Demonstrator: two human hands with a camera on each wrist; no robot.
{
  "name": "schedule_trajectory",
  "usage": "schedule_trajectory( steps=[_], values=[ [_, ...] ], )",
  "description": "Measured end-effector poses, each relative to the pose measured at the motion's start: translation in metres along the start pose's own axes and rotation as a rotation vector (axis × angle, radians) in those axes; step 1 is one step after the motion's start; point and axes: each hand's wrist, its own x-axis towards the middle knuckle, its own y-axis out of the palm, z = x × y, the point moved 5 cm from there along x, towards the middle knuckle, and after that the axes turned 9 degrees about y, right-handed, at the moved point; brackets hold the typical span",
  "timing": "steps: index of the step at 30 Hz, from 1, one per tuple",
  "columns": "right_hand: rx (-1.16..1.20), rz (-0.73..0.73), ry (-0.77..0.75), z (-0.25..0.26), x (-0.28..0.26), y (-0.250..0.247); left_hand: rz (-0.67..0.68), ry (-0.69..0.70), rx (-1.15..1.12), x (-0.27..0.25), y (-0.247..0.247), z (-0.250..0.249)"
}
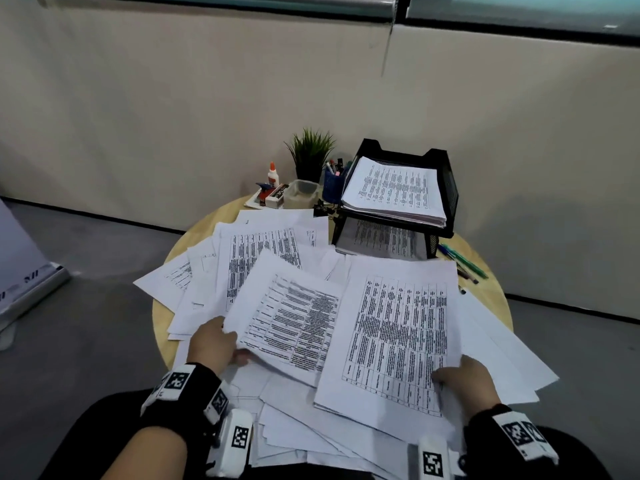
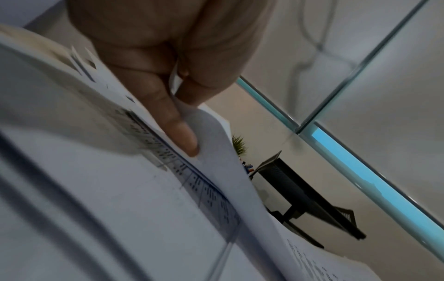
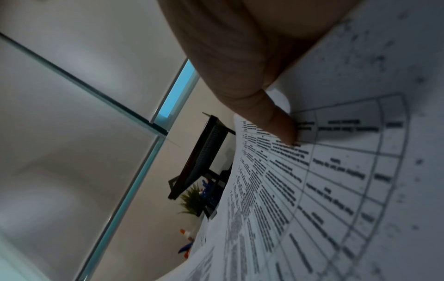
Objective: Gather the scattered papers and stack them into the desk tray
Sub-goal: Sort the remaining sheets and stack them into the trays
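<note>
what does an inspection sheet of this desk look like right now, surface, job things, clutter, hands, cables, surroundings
surface: round light wooden table, mostly covered by paper.
job's things: loose white printed sheets scattered and overlapping; black mesh two-tier desk tray at the far right, a paper stack in each tier.
clutter: white glue bottle with orange cap, small green potted plant, blue pen cup, clear plastic box, black binder clips, loose pens.
grippers: left hand pinches the edge of a printed sheet; right hand grips a stack of table-printed pages.
cables: nothing seen.
surroundings: beige wall panels, grey floor.
</note>
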Motion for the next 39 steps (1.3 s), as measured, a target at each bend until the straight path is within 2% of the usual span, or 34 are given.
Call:
schedule_trajectory(
  steps=[4,6,8,12,14,16,19,21,23,26,28,29,30,32,34,36,39],
  values=[
    [0.196,0.039,0.056,-0.008,0.004,-0.007,-0.137,-0.032,-0.136,-0.001,-0.014,-0.001],
    [0.278,0.078,0.093,-0.014,0.01,-0.002,-0.108,-0.046,-0.153,-0.006,-0.013,-0.003],
    [0.384,0.124,0.121,-0.013,0.005,0.001,0.045,-0.089,-0.235,-0.014,-0.004,-0.004],
    [0.454,0.2,0.16,-0.012,0.0,-0.002,0.422,-0.233,-0.19,-0.044,0.028,-0.009],
    [0.433,0.197,0.186,-0.015,0.0,-0.003,0.524,-0.276,-0.164,-0.06,0.041,-0.01],
    [0.337,0.196,0.178,-0.019,0.0,-0.002,0.476,-0.24,-0.224,-0.061,0.043,-0.013],
    [0.271,0.196,0.169,-0.023,-0.003,0.0,0.235,-0.12,-0.299,-0.044,0.034,-0.015],
    [0.271,0.182,0.16,-0.025,-0.003,0.0,0.135,-0.073,-0.219,-0.04,0.027,-0.016],
    [0.264,0.186,0.162,-0.026,-0.004,-0.001,0.172,-0.11,-0.153,-0.047,0.028,-0.018],
    [0.227,0.193,0.181,-0.03,-0.006,-0.001,0.416,-0.243,-0.059,-0.068,0.042,-0.017],
    [0.169,0.158,0.171,-0.028,-0.012,-0.001,0.548,-0.236,0.02,-0.078,0.045,-0.019],
    [0.124,0.125,0.165,-0.026,-0.015,-0.002,0.544,-0.201,0.027,-0.077,0.044,-0.021],
    [0.083,0.098,0.162,-0.025,-0.018,-0.002,0.481,-0.145,0.015,-0.072,0.041,-0.026],
    [-0.005,0.068,0.158,-0.021,-0.025,-0.003,0.291,0.003,0.079,-0.051,0.035,-0.034],
    [-0.072,0.073,0.147,-0.016,-0.035,-0.005,0.171,0.093,0.21,-0.037,0.028,-0.045],
    [-0.092,0.088,0.141,-0.012,-0.042,-0.008,0.16,0.157,0.278,-0.025,0.031,-0.052],
    [-0.14,0.105,0.134,-0.01,-0.041,-0.009,0.284,0.242,0.514,-0.016,0.041,-0.059]
  ],
)
